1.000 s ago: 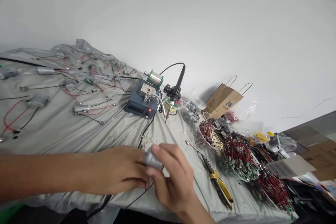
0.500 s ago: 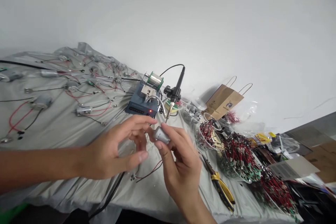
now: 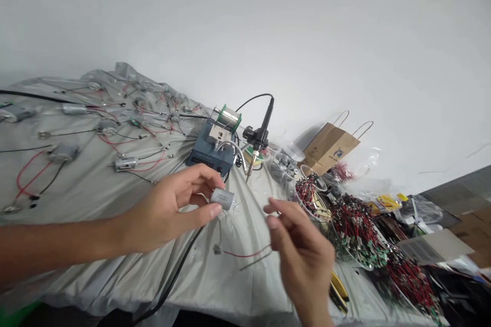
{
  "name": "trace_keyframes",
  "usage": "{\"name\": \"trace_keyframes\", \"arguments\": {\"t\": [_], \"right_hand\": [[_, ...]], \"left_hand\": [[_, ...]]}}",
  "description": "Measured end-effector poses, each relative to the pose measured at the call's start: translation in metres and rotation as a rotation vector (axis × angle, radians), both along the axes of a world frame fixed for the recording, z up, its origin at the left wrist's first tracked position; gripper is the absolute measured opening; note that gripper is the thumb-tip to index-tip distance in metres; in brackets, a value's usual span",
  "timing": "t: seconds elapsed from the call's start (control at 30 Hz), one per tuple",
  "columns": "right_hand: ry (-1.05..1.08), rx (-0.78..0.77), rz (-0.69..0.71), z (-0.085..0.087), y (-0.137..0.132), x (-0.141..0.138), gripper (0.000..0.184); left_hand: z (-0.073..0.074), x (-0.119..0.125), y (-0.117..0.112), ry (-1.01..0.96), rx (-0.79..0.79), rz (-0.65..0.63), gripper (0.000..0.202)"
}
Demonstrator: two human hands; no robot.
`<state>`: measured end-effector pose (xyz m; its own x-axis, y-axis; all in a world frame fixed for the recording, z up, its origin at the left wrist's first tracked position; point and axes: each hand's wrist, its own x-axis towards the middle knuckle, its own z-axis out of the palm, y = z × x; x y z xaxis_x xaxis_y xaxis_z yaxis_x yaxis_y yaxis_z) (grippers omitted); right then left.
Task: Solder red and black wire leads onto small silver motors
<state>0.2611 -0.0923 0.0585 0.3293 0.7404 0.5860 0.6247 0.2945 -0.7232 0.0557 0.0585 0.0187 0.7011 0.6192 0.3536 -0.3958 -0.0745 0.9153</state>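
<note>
My left hand holds a small grey cylindrical motor between thumb and fingers, above the covered table. Off to its right, my right hand is closed, thumb near the fingertips. A red and black wire lead runs into this hand from the left, where a small metal end piece hangs. The hand hides the lead's other end. A soldering iron is clamped tip down in a stand beyond both hands, touching neither. Behind the motor sits the blue soldering station, topped by a solder spool.
Wired motors lie scattered on the left. To the right are a tub of bare motors, bundles of red and black wires, a paper bag and yellow-handled pliers. A black cable crosses the front.
The motor has passed from my right hand to my left. My right hand has moved right and toward me, and the wire lead has shifted right with it. The pliers are now partly covered.
</note>
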Motion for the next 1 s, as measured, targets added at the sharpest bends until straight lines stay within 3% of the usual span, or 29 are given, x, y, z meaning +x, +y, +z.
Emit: {"name": "trace_keyframes", "arguments": {"t": [0.07, 0.17, 0.3, 0.5, 0.67, 0.87, 1.0], "right_hand": [[0.34, -0.07, -0.045, 0.007, -0.005, 0.023, 0.019], [0.796, -0.229, -0.046, 0.019, -0.005, 0.053, 0.04], [1.003, -0.352, -0.087, 0.025, -0.007, 0.08, 0.051], [0.839, -0.342, -0.17, 0.008, -0.017, 0.103, 0.055], [0.563, -0.413, -0.194, -0.003, -0.02, 0.111, 0.043], [0.161, -0.432, -0.224, 0.003, -0.017, 0.11, 0.025], [-0.014, -0.395, -0.216, 0.009, -0.012, 0.103, 0.014]], "left_hand": [[0.003, 0.002, 0.002, 0.015, -0.074, -0.027, 0.023], [0.001, 0.006, 0.004, 0.005, -0.199, -0.082, 0.026], [-0.009, 0.008, 0.004, 0.026, -0.367, -0.201, 0.032], [-0.007, 0.006, 0.002, 0.132, -0.563, -0.241, 0.036], [-0.003, 0.006, 0.004, 0.151, -0.558, -0.227, 0.035], [-0.016, 0.01, 0.01, 0.159, -0.496, -0.19, 0.039], [-0.018, 0.012, 0.012, 0.143, -0.488, -0.178, 0.037]]}}
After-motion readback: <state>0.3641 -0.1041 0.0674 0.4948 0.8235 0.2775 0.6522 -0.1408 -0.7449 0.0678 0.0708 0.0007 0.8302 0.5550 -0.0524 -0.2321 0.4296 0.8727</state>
